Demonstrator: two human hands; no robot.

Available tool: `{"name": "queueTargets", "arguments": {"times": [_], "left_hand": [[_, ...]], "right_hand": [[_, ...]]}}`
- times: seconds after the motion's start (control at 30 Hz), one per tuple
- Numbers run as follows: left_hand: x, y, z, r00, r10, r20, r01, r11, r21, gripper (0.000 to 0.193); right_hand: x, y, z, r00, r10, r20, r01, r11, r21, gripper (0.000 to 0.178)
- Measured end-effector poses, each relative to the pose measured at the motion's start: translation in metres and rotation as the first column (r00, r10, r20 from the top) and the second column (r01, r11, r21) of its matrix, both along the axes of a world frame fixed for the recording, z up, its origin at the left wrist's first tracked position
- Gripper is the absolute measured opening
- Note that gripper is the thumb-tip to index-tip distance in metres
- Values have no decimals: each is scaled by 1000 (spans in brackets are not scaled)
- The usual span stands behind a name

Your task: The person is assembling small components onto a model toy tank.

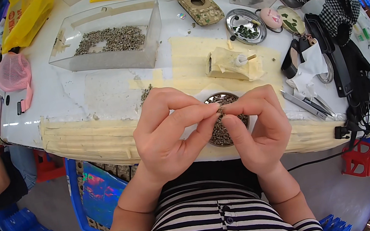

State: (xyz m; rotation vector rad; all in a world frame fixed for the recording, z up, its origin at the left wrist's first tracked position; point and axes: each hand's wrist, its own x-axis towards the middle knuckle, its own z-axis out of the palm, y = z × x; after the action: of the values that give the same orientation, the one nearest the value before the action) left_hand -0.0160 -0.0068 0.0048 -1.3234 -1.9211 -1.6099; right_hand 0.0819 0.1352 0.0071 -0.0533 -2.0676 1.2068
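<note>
- Tiny grey-brown piece (221,110) is up at the fingertips, over the round dish near the front edge; most of it is hidden, so I can't make out its exact shape.
- Left hand (166,136) has thumb and forefinger pinched together on it, other fingers curled in.
- Right hand (263,126) meets it from the other side, thumb and forefinger closed in on the same little piece, tips almost touching the left ones.
- Round dish (220,93) sits right under both hands, shiny rim, with a heap of similar little bits inside.
- Front edge of the table (60,98) is padded with beige tape (85,138), and the dish is tight up against that strip, so elbow room on the near side is slim.
- More open room is left of the hands: a flat whitish stretch, with a small loose pile (146,93) just beyond the left knuckles.
- Taped block (230,65) with a white nozzle-like bit stands just past the right hand, crowding that side.
- Clear bin (111,61), farther back left, has a wide scatter of the same sort of bits across its bottom.
- Metal tin (231,33), back right, holds small dark green pieces; a pale dish (286,12) beside it has green ones too.
- Tweezers (309,104) and clutter pack the right edge.
</note>
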Motion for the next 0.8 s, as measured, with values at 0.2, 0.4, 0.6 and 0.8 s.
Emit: {"name": "queueTargets", "arguments": {"times": [0.2, 0.4, 0.6, 0.8], "left_hand": [[0, 0, -4, 999, 19, 35, -19, 1000, -6, 27], [-1, -1, -1, 999, -18, 43, 18, 1000, 9, 30], [-1, 0, 0, 999, -37, 13, 37, 999, 11, 30], [3, 0, -3, 998, 29, 48, -29, 1000, -9, 25]], "right_hand": [[4, -4, 6, 995, -60, -85, 87, 925, 369, 33], [0, -1, 2, 998, -24, 50, 19, 995, 99, 28], [-1, 0, -1, 994, 100, 52, -91, 984, -156, 21], [4, 1, 6, 998, -1, -68, 15, 977, 214, 31]]}}
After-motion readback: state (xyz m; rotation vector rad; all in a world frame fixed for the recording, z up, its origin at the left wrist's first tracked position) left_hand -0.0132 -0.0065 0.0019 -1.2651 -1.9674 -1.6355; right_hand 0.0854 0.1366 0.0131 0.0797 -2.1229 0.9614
